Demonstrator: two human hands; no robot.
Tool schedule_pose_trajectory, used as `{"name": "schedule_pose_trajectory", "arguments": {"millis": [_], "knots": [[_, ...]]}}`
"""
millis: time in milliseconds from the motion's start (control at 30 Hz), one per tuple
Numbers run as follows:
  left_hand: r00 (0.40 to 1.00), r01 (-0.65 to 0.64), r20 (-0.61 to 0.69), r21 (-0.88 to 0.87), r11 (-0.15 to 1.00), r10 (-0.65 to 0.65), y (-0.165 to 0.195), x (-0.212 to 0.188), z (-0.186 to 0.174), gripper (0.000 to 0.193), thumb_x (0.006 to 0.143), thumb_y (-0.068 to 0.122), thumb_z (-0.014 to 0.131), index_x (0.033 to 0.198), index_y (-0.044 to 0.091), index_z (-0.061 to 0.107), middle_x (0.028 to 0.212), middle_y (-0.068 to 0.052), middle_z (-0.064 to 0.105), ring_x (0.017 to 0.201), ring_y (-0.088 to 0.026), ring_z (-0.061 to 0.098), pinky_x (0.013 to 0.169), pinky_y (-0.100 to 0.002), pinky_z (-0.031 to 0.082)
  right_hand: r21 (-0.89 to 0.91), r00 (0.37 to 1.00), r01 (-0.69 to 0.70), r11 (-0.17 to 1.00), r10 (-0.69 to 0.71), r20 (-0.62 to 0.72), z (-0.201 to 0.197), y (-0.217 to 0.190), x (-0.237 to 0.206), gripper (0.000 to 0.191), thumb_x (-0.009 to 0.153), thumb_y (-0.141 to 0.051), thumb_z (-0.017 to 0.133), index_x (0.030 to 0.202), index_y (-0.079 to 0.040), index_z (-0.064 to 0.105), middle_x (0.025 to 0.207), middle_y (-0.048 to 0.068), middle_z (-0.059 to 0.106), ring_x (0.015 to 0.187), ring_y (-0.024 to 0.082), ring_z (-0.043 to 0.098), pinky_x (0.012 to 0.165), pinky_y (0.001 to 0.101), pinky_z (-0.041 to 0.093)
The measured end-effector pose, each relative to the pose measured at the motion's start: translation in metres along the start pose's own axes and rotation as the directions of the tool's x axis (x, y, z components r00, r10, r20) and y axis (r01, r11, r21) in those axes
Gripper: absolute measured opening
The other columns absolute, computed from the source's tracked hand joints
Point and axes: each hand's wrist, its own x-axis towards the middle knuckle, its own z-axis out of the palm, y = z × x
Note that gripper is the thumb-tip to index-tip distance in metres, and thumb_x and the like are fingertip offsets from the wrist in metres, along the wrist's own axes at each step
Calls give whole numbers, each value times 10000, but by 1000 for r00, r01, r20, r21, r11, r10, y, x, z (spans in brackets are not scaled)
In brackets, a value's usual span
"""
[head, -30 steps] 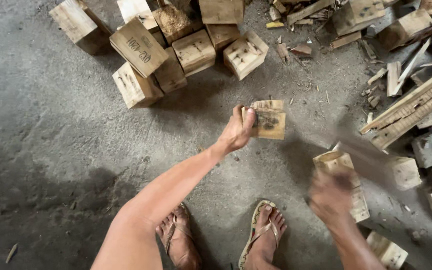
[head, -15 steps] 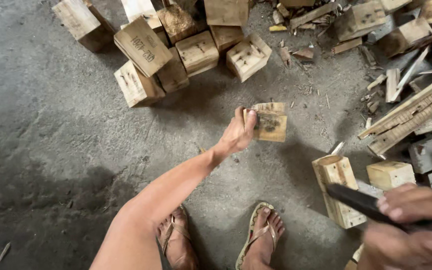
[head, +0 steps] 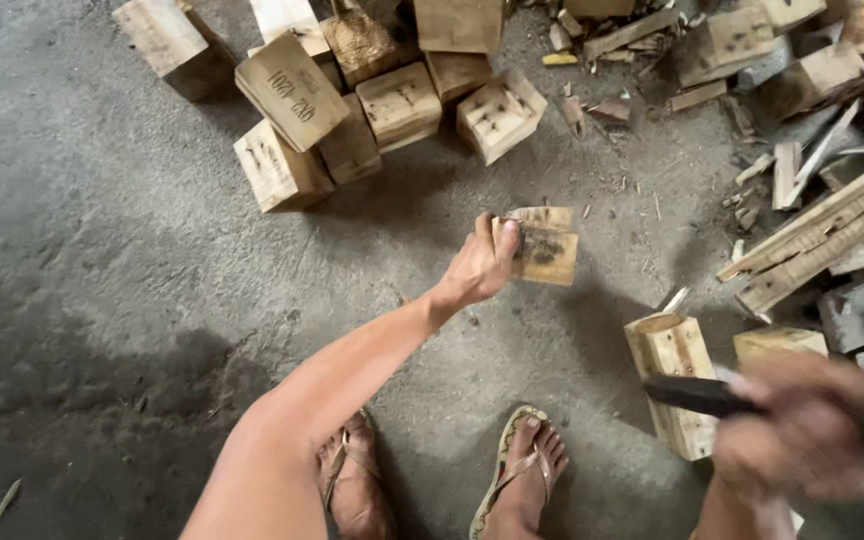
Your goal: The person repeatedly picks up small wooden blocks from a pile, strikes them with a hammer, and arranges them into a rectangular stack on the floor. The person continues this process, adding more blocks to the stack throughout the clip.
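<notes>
the left hand (head: 476, 268) reaches out over the concrete floor (head: 102, 280) and is clamped on a small wooden block (head: 542, 245), thumb across the near face, fingers behind it. the block stands on the floor, its dark-stained face turned up toward the camera. this block serves as the reference point below.

the right hand (head: 812, 430), nearer the camera than the block and to its right, is blurred; it is closed around a dark tool (head: 697, 395) whose end juts toward the left. what kind of tool it is cannot be made out. the hands are well apart.

no container shows; all stock lies loose on the floor. beyond the block, toward the top edge, lies a pile of wooden blocks (head: 352, 90), several touching or leaning on one another, some cut off by the frame. to the right of the block, long planks (head: 822, 235) and grey scraps lie in a heap, partly out of view. just below and right of the block stands a taller pale block (head: 677, 385), its lower part hidden by the tool and the right hand.

nearer the camera than the block, two feet in sandals (head: 522, 480) rest on the floor; one is partly covered by the left forearm.
</notes>
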Motion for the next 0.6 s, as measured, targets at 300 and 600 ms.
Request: {"name": "schedule_pose_trajectory", "arguments": {"millis": [300, 600], "knots": [[791, -510, -52, 496, 703, 610, -16, 12, -15, 343, 1042, 141, 454, 1333, -35, 410, 1253, -352, 517, 1088, -576, 588, 945, -539, 535, -708, 774, -249, 661, 575, 265, 65, 47, -12, 483, 934, -422, 674, 1122, 18, 607, 827, 226, 688, 756, 370, 679, 668, 445, 522], [993, -76, -96, -44, 996, 71, -6, -1, -2, 630, 1078, 444, 335, 1406, -93, 329, 1143, -438, 599, 1087, -583, 581, 937, -566, 475, -398, 945, -34, 917, 159, 285, 0, 91, -54, 274, 1048, -283, 641, 984, -22, 592, 882, 115, 607, 773, 210, 603, 682, 343, 517]]}}
